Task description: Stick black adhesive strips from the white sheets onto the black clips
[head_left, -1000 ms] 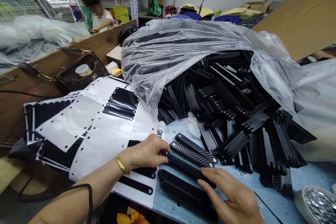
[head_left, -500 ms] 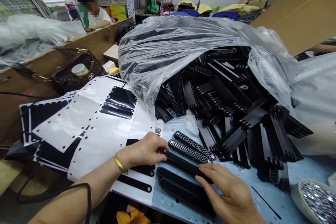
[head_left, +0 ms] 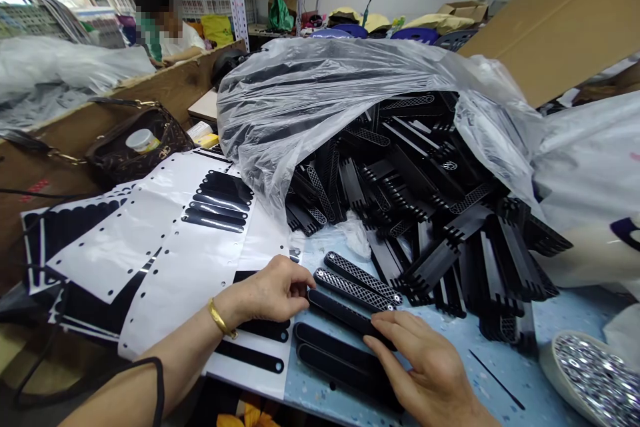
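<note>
A long black bar [head_left: 343,315] with rounded ends lies slantwise on the blue speckled table [head_left: 440,330]. My left hand [head_left: 277,290], a gold bangle at its wrist, is closed in a pinch at the bar's left end. At the other end, the thumb and fingers of my right hand [head_left: 425,353] grip the bar. Just beyond lie two bars with a silver lattice pattern [head_left: 356,290]. Nearer to me, plain black bars [head_left: 340,363] rest side by side, partly behind my right hand. White sheets with black strips [head_left: 253,355] spread under my left forearm.
Behind, a clear plastic bag [head_left: 310,87] spills a heap of black slotted parts [head_left: 425,213]. A bowl of shiny metal rings [head_left: 593,367] stands at the right, near a thin black rod [head_left: 497,379]. A handbag [head_left: 137,147] sits at left; another person [head_left: 175,40] is beyond a wooden board.
The whole view has shifted slightly, so things appear a little further left. Both hands stay at the two ends of the same black bar.
</note>
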Demonstrator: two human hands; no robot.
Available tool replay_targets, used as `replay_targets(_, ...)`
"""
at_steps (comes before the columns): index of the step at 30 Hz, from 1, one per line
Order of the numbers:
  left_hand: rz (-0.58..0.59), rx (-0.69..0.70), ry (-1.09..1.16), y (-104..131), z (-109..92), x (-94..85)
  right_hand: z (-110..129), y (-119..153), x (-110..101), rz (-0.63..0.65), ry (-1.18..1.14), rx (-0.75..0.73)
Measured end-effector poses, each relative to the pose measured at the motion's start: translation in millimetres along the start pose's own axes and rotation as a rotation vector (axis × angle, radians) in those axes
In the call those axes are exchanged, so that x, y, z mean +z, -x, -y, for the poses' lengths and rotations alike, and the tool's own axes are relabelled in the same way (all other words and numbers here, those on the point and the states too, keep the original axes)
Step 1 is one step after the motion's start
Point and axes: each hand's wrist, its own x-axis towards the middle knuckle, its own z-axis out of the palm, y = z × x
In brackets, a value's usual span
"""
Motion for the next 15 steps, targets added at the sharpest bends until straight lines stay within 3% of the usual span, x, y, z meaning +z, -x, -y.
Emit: replay_targets(15, -0.172, 0.004, -0.096, -6, 4, 11.5, 4, 3, 2, 0.02, -0.003, 0.057)
